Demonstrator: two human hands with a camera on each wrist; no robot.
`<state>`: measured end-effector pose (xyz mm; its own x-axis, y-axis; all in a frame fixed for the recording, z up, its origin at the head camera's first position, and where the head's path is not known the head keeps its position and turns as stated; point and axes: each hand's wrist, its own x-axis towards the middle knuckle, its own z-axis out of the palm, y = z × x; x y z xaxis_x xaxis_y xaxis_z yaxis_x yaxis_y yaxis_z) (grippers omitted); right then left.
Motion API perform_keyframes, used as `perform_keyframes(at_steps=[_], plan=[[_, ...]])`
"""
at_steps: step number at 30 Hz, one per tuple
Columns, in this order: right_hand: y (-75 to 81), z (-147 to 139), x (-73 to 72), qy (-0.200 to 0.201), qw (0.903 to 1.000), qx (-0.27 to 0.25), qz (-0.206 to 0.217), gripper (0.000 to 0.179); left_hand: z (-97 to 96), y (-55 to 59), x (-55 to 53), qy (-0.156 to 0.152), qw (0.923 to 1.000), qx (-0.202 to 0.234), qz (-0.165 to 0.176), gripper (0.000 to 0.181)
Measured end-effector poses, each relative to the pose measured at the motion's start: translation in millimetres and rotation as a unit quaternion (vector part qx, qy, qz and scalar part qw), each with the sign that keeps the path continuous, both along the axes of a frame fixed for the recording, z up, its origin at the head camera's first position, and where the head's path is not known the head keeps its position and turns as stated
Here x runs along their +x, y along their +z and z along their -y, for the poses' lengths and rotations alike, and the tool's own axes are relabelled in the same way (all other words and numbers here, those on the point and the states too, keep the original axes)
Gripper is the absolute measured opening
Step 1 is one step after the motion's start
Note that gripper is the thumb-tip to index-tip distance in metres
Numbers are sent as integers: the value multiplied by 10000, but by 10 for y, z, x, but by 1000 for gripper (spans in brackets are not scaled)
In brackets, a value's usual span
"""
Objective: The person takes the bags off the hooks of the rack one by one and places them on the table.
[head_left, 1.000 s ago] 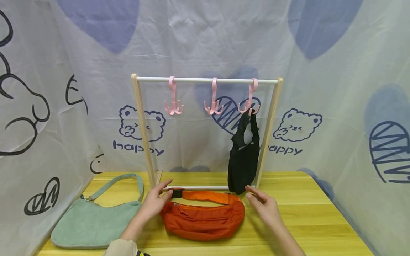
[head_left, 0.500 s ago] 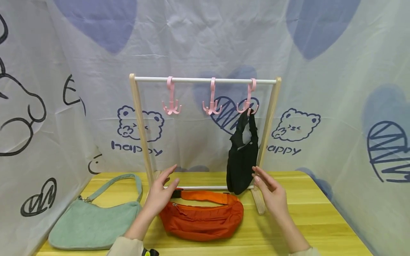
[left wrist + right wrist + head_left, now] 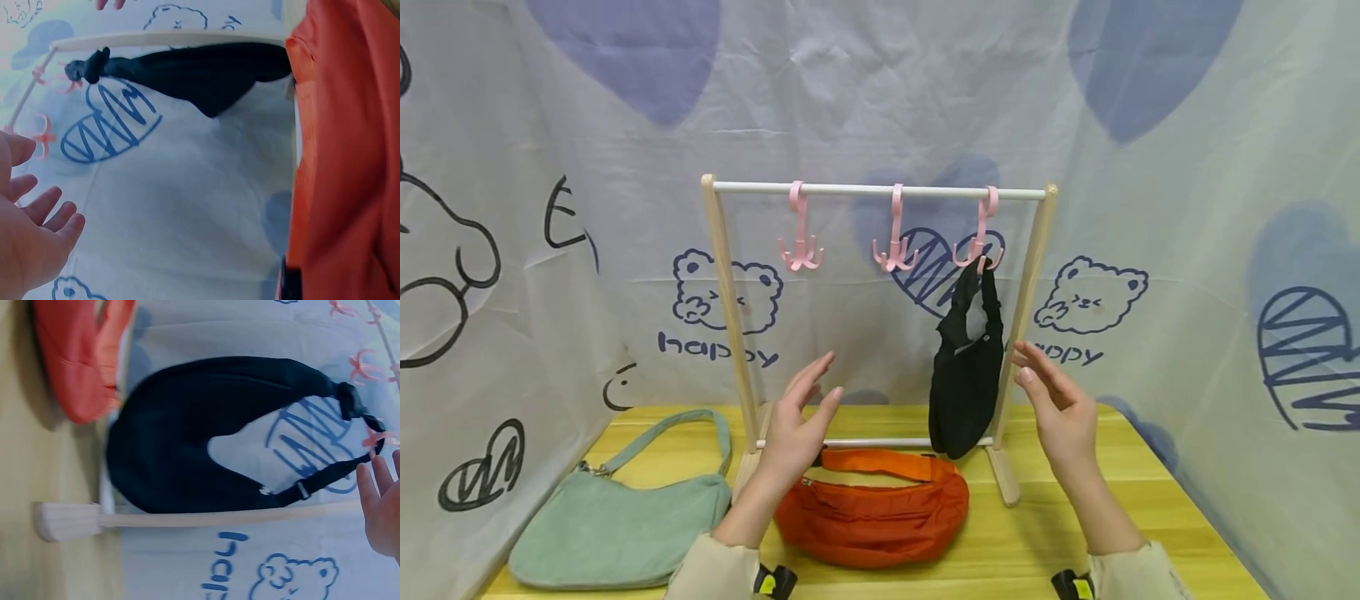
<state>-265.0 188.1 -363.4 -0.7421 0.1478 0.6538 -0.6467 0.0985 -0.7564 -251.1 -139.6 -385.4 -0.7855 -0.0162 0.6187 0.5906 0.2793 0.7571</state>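
My left hand [image 3: 797, 429] is raised above the left end of a red-orange waist bag [image 3: 876, 525], fingers extended and nothing held. That bag lies on the table with its orange strap behind it. To the right, my right hand [image 3: 1066, 421] is lifted beside the rack's right post, fingers loosely extended and holding nothing. A black shoulder bag [image 3: 966, 396] hangs by its strap from the rightmost pink hook [image 3: 979, 237]. In the right wrist view the same black bag [image 3: 169, 431] appears sideways, with my right hand [image 3: 384, 515] near its strap end.
The rack has wooden posts and a white top rail [image 3: 850, 190]. A left pink hook [image 3: 801, 242] and a middle pink hook [image 3: 896, 242] hang from it. At the table's left lies a pale green shoulder bag [image 3: 625, 529]. A printed cloth [image 3: 865, 108] covers the walls.
Both hands have risen from beside the waist bag, the left moving slightly right and the right moving outward from the black bag. The bags stay in place; the view shifts slightly.
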Motion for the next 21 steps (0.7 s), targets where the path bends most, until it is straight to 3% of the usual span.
perform_keyframes(at_steps=[11, 16, 21], plan=[[582, -5, -130, -370, 9950, 321, -871, 37, -298, 114, -87, -256, 9991, 13, -351, 49], [853, -51, -267, -405, 9894, 490, -1304, 38, -455, 173, -152, -375, 9986, -51, -367, 48], [1112, -136, -428, -745, 9818, 961, -1459, 39, -612, 261, -247, -404, 9982, -176, -408, 49]])
